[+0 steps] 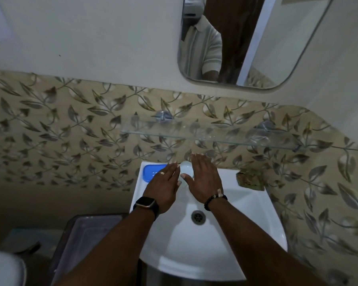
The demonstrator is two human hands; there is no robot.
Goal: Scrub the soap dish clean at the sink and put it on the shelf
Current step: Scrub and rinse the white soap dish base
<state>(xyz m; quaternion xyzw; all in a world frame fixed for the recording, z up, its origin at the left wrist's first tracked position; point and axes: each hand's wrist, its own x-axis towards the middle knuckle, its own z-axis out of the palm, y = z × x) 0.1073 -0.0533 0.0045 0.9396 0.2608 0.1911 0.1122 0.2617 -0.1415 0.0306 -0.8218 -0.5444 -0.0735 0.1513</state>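
A blue soap dish lies on the back left corner of the white sink, partly hidden under my left hand. My left hand, with a ring and a black watch, is flat with fingers apart and holds nothing. My right hand, with a bead bracelet, hovers open over the back of the basin beside the tap. Between the two hands the pale tap shows. A glass shelf hangs on the leaf-patterned wall above the sink.
A worn brownish sponge rests on the sink's back right corner. The drain sits mid-basin. A mirror hangs above the shelf. A dark lidded bin stands left of the sink, and a white toilet edge shows bottom left.
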